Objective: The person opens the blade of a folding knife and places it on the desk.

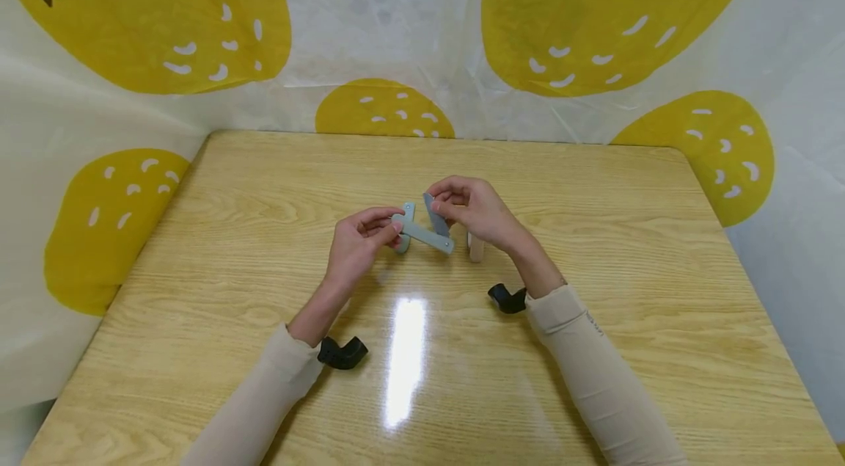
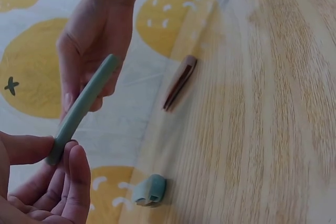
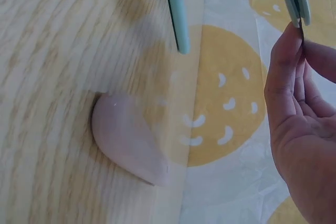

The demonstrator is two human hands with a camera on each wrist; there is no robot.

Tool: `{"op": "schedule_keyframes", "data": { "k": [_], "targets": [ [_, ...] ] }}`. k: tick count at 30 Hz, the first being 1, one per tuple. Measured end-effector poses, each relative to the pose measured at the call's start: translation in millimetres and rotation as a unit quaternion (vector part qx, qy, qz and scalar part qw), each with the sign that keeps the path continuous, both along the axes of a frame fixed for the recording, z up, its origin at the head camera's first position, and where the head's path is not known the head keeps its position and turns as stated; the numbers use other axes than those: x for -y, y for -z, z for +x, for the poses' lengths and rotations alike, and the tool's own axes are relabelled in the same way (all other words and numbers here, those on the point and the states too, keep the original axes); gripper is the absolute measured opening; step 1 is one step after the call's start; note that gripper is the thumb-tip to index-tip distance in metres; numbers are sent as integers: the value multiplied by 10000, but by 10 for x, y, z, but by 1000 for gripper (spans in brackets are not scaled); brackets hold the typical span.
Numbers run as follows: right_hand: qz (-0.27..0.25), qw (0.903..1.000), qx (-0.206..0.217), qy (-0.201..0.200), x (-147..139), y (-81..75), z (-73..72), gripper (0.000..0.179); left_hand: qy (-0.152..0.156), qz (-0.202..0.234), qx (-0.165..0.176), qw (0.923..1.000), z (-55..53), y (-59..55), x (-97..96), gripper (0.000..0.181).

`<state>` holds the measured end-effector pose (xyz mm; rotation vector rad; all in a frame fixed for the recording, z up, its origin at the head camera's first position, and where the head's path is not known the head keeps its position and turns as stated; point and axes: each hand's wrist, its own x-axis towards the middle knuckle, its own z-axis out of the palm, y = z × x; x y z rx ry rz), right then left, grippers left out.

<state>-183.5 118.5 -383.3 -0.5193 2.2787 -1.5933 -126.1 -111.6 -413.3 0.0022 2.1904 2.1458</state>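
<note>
Above the table, a folding knife point(image 1: 425, 235) with a grey-green handle is held between both hands, its blade point(image 1: 436, 216) swung partway out. My left hand point(image 1: 353, 244) pinches the handle's end between thumb and fingers; the left wrist view shows this handle point(image 2: 81, 109) edge-on. With thumb and fingertips, my right hand point(image 1: 480, 210) grips the blade, and the slotted handle point(image 3: 295, 1) extends beyond those fingers in the right wrist view. Behind the left fingers a green folding knife point(image 1: 409, 211) lies on the table, partly hidden. A pink folding knife point(image 1: 476, 249) lies below the right hand.
The wood-grain table point(image 1: 264, 172) meets a white cloth point(image 1: 383, 4) with yellow fruit prints at its back and sides. Black curved pieces point(image 1: 342, 354) stick out at both wrists. A bright light reflection point(image 1: 405, 363) shows on the tabletop between the forearms.
</note>
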Motion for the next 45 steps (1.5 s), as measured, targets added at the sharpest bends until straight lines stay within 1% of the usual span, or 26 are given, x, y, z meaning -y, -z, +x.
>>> {"op": "schedule_keyframes", "data": {
  "k": [5, 8, 13, 19, 22, 24, 27, 30, 35, 40, 45],
  "targets": [
    [-497, 9980, 289, 272, -39, 43, -34, 25, -121, 114, 70, 9998, 0, 10, 19, 26],
    [-646, 9966, 372, 347, -59, 61, -48, 26, -163, 163, 111, 9997, -4, 18, 26, 26],
    [-688, 9961, 461, 318, -70, 48, -58, 28, -159, 217, 85, 9996, -16, 19, 26, 26],
    [-571, 9970, 445, 263, -63, 9, -71, 34, -104, 207, -16, 9997, -10, -10, 15, 28],
    [-515, 9975, 399, 291, -64, 1, -73, 33, 52, -6, -144, 9999, -1, -23, 17, 31],
    [-499, 9975, 383, 328, -67, 1, -73, 32, 194, -329, -300, 9988, 3, -25, 23, 33],
    [-512, 9975, 327, 352, -74, 13, -84, 30, 368, -878, -580, 9938, 1, -20, 39, 32],
    [-521, 9975, 307, 369, -74, 17, -93, 30, 477, -1220, -842, 9878, -12, -2, 52, 32],
    [-509, 9975, 338, 350, -66, 3, -84, 29, 456, -1239, -1030, 9859, -36, 52, 66, 32],
    [-566, 9969, 388, 392, -58, 18, -91, 28, 300, -1221, -1027, 9867, -40, 84, 65, 31],
    [-682, 9951, 478, 534, -69, 33, -105, 30, 134, -1121, -1035, 9882, -28, 87, 52, 31]
  ]
}}
